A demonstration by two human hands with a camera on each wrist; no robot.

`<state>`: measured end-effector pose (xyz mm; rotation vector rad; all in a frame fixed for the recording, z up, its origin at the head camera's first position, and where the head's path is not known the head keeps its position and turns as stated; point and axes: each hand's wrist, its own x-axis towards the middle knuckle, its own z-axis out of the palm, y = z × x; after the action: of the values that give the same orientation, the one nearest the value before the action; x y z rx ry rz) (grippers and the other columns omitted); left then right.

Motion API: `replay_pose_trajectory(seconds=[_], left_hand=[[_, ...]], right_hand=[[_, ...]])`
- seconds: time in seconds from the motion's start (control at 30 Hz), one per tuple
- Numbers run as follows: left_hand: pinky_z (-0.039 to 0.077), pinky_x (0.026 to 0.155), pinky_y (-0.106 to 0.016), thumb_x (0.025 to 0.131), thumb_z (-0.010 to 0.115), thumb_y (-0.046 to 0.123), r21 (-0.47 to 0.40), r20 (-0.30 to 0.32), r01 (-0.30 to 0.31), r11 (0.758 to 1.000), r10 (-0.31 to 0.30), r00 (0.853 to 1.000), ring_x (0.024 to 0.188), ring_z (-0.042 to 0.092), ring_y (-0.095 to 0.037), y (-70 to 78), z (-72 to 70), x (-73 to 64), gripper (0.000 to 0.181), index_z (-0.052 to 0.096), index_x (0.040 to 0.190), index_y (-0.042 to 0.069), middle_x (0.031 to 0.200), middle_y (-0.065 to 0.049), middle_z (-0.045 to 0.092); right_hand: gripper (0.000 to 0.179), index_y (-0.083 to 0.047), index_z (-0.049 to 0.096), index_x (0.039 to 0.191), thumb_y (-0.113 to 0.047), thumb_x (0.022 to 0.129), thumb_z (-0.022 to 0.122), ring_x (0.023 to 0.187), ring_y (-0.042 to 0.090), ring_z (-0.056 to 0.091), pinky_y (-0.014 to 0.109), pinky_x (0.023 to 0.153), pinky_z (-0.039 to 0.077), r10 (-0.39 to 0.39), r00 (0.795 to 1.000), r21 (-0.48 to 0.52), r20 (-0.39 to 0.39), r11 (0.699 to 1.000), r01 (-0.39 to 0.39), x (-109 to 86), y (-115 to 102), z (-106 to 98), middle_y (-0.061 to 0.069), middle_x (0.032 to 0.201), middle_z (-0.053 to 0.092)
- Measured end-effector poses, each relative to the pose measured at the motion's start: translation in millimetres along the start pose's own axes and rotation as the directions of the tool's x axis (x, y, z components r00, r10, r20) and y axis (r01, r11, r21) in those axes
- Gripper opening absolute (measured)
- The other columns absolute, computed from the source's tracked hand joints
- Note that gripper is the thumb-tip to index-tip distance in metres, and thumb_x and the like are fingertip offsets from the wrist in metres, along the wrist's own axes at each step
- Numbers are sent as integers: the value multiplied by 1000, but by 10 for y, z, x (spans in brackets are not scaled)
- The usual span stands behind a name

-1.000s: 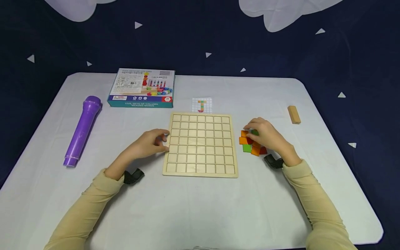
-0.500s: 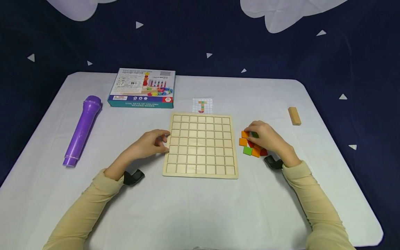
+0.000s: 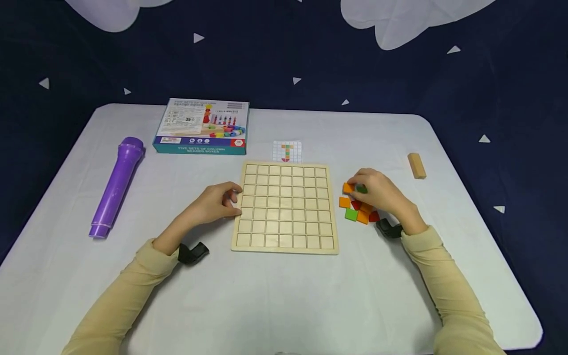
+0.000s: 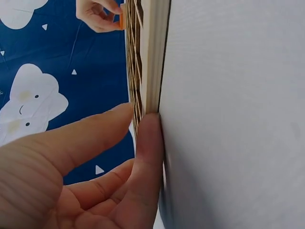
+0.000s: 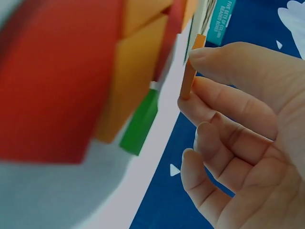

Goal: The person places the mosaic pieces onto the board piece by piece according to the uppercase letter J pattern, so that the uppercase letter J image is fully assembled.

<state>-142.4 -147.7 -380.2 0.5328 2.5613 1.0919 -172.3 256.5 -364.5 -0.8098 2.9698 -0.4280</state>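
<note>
A wooden grid board (image 3: 285,207) lies at mid-table in the head view. My left hand (image 3: 217,202) holds its left edge with bent thumb and forefinger; in the left wrist view one fingertip (image 4: 149,125) meets the board's side. On the right, my right hand (image 3: 377,190) pinches an orange square tile (image 5: 193,67) between thumb and finger, beside a small pile. That pile includes a light green tile (image 3: 351,214), another orange tile (image 3: 344,202), red pieces (image 3: 374,216) and a dark green piece (image 3: 361,189) partly covered by the hand.
Behind the board lies a small pattern card (image 3: 287,151) with a coloured shape on a grid. A boxed toy set (image 3: 201,125) and a purple microphone-shaped tube (image 3: 117,187) are at the left. A plain wooden block (image 3: 416,165) lies at the far right.
My right hand has drawn the pinched orange tile slightly away from the orange tile below it, widening the gap between them. The left hand stays at the board's edge.
</note>
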Motion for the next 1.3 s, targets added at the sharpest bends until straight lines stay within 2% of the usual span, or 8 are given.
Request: replay_pose_trajectory(seconds=[0.13, 0.53, 0.67, 0.87, 1.03, 1.3], left_hand=[[45, 59, -21, 76, 73, 6, 5, -4, 0, 1000, 0, 1000, 68, 55, -10, 1, 4, 12, 48, 53, 118, -4, 89, -11, 57], [43, 58, -21, 77, 73, 5, 4, -26, 2, 1000, -2, 1000, 69, 53, -12, -30, 13, 2, 47, 53, 118, -4, 88, -12, 56], [42, 58, -21, 78, 72, 6, 29, -44, -6, 1000, 8, 999, 68, 52, -12, -9, 39, 3, 46, 52, 118, -4, 86, -11, 55], [42, 58, -23, 78, 72, 7, 57, -38, 9, 998, -7, 999, 68, 52, -13, 45, 68, -4, 47, 51, 119, -4, 84, -10, 54], [41, 59, -24, 78, 71, 7, 73, -40, 36, 997, -33, 999, 69, 52, -14, 70, 78, -6, 48, 51, 120, -4, 84, -10, 53], [40, 61, -24, 76, 71, 6, 109, -55, 37, 993, -32, 998, 68, 53, -15, 92, 98, 2, 47, 52, 117, -5, 81, -9, 53]], right_hand=[[26, 1, 68, 104, -13, 82, 68, 91, 27, 58, 43, 82, 49, 0, 1000, 10, -11, 1000, 0, 48, -51, -24, 16, 102, 65], [25, -1, 69, 104, -14, 83, 67, 92, 27, 60, 41, 80, 50, -80, 996, 17, -48, 997, 81, 274, -310, -73, 14, 102, 67], [25, -1, 69, 104, -14, 83, 67, 91, 27, 61, 41, 80, 50, -88, 995, 21, -44, 996, 89, 333, -382, -64, 14, 102, 67], [23, -2, 70, 103, -13, 82, 67, 93, 26, 60, 40, 80, 50, -101, 995, 35, -16, 994, 101, 420, -499, -37, 12, 101, 67], [23, -3, 71, 101, -14, 82, 69, 93, 25, 60, 38, 81, 49, -136, 991, 35, 2, 990, 136, 520, -592, 1, 10, 98, 67], [23, -3, 71, 101, -16, 82, 69, 89, 22, 59, 35, 78, 50, -187, 982, 8, 20, 982, 187, 666, -720, 59, 9, 96, 66]])
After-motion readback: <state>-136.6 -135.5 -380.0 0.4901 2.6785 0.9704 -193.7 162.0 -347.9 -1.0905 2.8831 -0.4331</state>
